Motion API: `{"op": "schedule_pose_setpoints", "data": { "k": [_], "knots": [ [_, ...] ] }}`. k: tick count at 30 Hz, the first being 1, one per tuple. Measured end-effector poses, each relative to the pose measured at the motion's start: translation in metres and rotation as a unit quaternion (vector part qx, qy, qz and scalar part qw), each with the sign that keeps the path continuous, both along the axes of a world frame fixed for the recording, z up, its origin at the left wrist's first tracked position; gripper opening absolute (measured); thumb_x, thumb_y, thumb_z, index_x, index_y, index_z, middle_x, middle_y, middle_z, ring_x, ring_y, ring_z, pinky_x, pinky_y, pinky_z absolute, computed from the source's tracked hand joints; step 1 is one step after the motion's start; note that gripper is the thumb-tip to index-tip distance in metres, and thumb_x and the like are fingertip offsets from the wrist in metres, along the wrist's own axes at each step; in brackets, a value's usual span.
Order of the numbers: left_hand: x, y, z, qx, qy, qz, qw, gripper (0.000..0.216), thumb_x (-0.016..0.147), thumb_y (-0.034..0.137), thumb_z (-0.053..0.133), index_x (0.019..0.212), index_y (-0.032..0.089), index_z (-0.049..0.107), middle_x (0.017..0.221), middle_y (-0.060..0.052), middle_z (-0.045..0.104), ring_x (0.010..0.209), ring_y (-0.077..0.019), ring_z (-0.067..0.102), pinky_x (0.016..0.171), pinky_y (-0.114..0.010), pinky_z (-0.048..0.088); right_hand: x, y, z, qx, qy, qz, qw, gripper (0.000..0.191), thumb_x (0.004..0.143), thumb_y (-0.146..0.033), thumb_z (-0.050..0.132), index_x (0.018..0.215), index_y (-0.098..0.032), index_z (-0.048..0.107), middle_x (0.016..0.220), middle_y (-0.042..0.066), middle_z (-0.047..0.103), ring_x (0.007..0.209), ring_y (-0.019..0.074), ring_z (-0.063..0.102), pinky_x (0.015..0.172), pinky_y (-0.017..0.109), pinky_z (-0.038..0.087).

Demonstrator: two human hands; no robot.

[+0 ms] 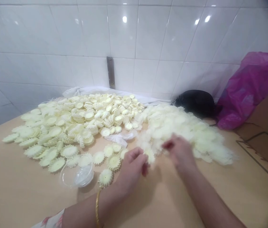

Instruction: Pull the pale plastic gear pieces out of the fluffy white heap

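My left hand (132, 169) is curled, its fingers pinched on a pale cream flower piece (150, 155) at the near edge of a loose heap of thin petals (183, 129). My right hand (180, 152) is blurred by motion and hovers over that same heap, fingers bent toward the piece; whether it grips anything is unclear. To the left lies a wide spread of finished round cream flowers (77, 123), some stacked. One finished flower (105, 177) lies just left of my left wrist.
A small clear plastic bowl (77, 175) sits near my left forearm. A black bag (195, 103) and a magenta plastic bag (250, 88) lie at the back right against the white tiled wall (134, 38). White cloth (121, 137) lies between the piles on the tan tabletop (17, 190).
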State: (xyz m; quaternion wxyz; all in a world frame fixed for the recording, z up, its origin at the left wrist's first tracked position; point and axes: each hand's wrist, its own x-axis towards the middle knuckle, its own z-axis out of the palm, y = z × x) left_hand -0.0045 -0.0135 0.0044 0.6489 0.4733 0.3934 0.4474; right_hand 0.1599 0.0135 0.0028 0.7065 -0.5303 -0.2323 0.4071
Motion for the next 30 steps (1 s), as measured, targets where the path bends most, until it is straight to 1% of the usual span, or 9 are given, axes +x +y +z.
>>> {"op": "schedule_pose_setpoints", "data": {
  "k": [3, 6, 9, 11, 13, 16, 21, 25, 30],
  "knots": [
    [-0.002, -0.003, 0.001, -0.016, 0.001, 0.004, 1.0, 0.023, 0.07, 0.019, 0.051, 0.051, 0.018, 0.039, 0.042, 0.005, 0.044, 0.041, -0.0079, 0.042, 0.052, -0.023, 0.038, 0.022, 0.001, 0.004, 0.014, 0.002, -0.033, 0.999, 0.034, 0.06, -0.04, 0.073, 0.05, -0.019, 0.048, 0.044, -0.006, 0.048, 0.045, 0.0089, 0.048, 0.055, 0.026, 0.046],
    [0.001, -0.002, 0.0, -0.066, -0.005, 0.012, 0.998, 0.021, 0.068, 0.019, 0.052, 0.051, 0.018, 0.04, 0.042, 0.003, 0.045, 0.042, -0.0083, 0.043, 0.049, -0.022, 0.036, 0.017, -0.004, 0.006, 0.034, -0.025, 0.142, 0.989, 0.025, 0.06, -0.036, 0.075, 0.058, -0.017, 0.057, 0.055, -0.004, 0.056, 0.053, 0.0102, 0.054, 0.058, 0.025, 0.047],
    [0.003, 0.001, 0.001, -0.085, -0.001, 0.014, 0.996, 0.016, 0.067, 0.019, 0.054, 0.054, 0.017, 0.045, 0.047, 0.0, 0.052, 0.043, -0.0083, 0.044, 0.046, -0.022, 0.035, 0.002, -0.009, 0.003, 0.033, -0.008, 0.232, 0.972, 0.022, 0.061, -0.032, 0.075, 0.062, -0.017, 0.06, 0.061, -0.003, 0.057, 0.058, 0.0101, 0.055, 0.062, 0.025, 0.048],
    [0.001, 0.003, 0.003, -0.089, -0.003, 0.014, 0.996, 0.004, 0.066, 0.018, 0.055, 0.065, 0.017, 0.051, 0.05, 0.0, 0.055, 0.041, -0.0087, 0.045, 0.045, -0.022, 0.034, -0.003, -0.009, -0.001, 0.028, -0.009, 0.228, 0.973, 0.023, 0.059, -0.031, 0.077, 0.063, -0.017, 0.06, 0.06, -0.004, 0.056, 0.057, 0.0093, 0.054, 0.061, 0.024, 0.048],
    [-0.001, 0.004, 0.006, -0.095, -0.003, 0.014, 0.995, 0.022, 0.066, 0.016, 0.054, 0.088, 0.019, 0.055, 0.051, 0.001, 0.056, 0.041, -0.0096, 0.046, 0.045, -0.022, 0.035, -0.002, -0.008, -0.005, 0.029, -0.028, 0.21, 0.977, 0.024, 0.058, -0.031, 0.078, 0.063, -0.017, 0.06, 0.058, -0.004, 0.054, 0.056, 0.0087, 0.052, 0.06, 0.023, 0.047],
    [-0.004, 0.005, 0.01, -0.091, 0.016, 0.013, 0.996, 0.048, 0.068, 0.014, 0.051, 0.116, 0.022, 0.048, 0.05, 0.003, 0.056, 0.042, -0.0104, 0.047, 0.047, -0.023, 0.037, 0.0, -0.007, -0.007, 0.034, -0.079, 0.197, 0.977, 0.026, 0.062, -0.036, 0.074, 0.061, -0.016, 0.057, 0.057, -0.004, 0.052, 0.056, 0.0085, 0.051, 0.061, 0.023, 0.045],
    [-0.004, 0.007, 0.009, -0.084, 0.041, 0.001, 0.996, 0.038, 0.071, 0.015, 0.048, 0.108, 0.017, 0.057, 0.053, -0.001, 0.057, 0.044, -0.0097, 0.047, 0.049, -0.023, 0.037, -0.005, -0.012, -0.002, 0.019, -0.238, 0.156, 0.958, 0.032, 0.071, -0.042, 0.064, 0.06, -0.018, 0.048, 0.055, -0.005, 0.046, 0.054, 0.0097, 0.047, 0.051, 0.021, 0.037],
    [-0.004, 0.008, 0.004, -0.067, 0.049, 0.006, 0.997, 0.041, 0.071, 0.016, 0.048, 0.112, 0.019, 0.053, 0.054, 0.0, 0.057, 0.045, -0.0103, 0.047, 0.049, -0.024, 0.037, -0.011, -0.018, 0.002, 0.04, -0.429, 0.088, 0.898, 0.033, 0.077, -0.037, 0.058, 0.057, -0.019, 0.039, 0.051, -0.007, 0.033, 0.048, 0.0091, 0.035, 0.046, 0.022, 0.029],
    [-0.005, 0.011, 0.002, -0.07, 0.027, 0.033, 0.997, 0.054, 0.068, 0.016, 0.056, 0.12, 0.019, 0.042, 0.054, 0.002, 0.056, 0.047, -0.0112, 0.048, 0.051, -0.025, 0.037, -0.012, -0.015, -0.007, 0.125, -0.635, 0.044, 0.761, 0.011, 0.083, -0.021, 0.045, 0.086, -0.018, 0.056, 0.082, 0.006, 0.055, 0.078, 0.0201, 0.049, 0.069, 0.033, 0.04]
  ]
}}
